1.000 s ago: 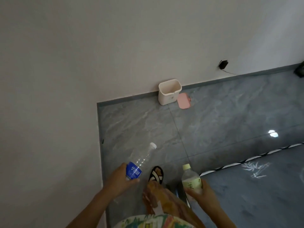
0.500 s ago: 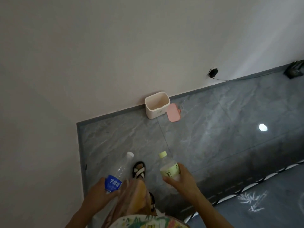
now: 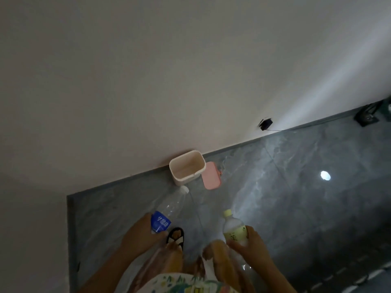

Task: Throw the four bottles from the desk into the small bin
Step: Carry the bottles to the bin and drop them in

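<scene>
A clear bottle (image 3: 169, 210) with a blue label and white cap is gripped low on its body by the left hand (image 3: 140, 235), its neck tilted toward the small bin (image 3: 187, 168). The right hand (image 3: 250, 245) is wrapped around a bottle with a pale green label (image 3: 233, 228), roughly upright. The cream bin stands open on the floor (image 3: 296, 187) against the wall's edge, a pink lid (image 3: 210, 176) just beside it.

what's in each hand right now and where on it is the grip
The left hand holds a clear water bottle around its lower body, at the blue label. The right hand holds a small tea bottle around its lower half, below the yellow-green label.
</scene>
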Available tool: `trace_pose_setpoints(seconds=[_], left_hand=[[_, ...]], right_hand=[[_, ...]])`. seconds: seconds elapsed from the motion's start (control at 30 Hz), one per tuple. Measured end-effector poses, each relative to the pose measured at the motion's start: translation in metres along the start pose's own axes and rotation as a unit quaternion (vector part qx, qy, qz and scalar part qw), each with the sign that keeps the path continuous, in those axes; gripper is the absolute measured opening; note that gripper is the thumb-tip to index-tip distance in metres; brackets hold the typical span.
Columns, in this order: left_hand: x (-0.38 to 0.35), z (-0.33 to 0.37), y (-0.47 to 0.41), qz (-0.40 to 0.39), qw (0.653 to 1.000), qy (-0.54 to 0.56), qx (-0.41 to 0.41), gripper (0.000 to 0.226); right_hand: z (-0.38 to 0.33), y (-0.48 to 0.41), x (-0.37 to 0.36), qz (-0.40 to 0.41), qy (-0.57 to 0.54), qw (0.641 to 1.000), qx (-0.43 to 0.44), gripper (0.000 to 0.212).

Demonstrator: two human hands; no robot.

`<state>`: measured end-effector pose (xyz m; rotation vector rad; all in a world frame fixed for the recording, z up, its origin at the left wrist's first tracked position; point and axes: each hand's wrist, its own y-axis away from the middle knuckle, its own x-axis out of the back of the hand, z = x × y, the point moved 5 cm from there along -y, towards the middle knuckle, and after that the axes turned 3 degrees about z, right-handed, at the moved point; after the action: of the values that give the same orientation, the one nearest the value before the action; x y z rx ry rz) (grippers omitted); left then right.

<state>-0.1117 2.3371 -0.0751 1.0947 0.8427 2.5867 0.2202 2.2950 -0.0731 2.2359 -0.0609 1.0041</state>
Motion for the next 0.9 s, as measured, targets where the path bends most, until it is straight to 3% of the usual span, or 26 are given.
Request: trace_pose_setpoints(seconds=[0.27, 0.5, 0.7, 0.9], left_hand=[[-0.018, 0.118, -0.092, -0.001, 0.999, 0.005, -0.046, 0.043], [-0.062, 0.155, -0.141, 0.071, 0.987, 0.094, 0.106, 0.049], [-0.096, 0.162, -0.152, 0.136, 0.924, 0.239, 0.266, 0.046], [-0.126, 0.144, -0.19, 0.201, 0.835, 0.381, 0.342, 0.036]], right_hand=[[-0.011, -0.104, 0.07, -0.012, 0.01, 1.0, -0.009, 0.062], [-0.061, -0.239, 0.123, -0.103, 0.074, 0.989, 0.071, 0.054], [-0.11, -0.323, 0.129, -0.19, 0.141, 0.962, 0.135, 0.062], [-0.147, -0.384, 0.07, -0.267, 0.195, 0.927, 0.174, 0.046]])
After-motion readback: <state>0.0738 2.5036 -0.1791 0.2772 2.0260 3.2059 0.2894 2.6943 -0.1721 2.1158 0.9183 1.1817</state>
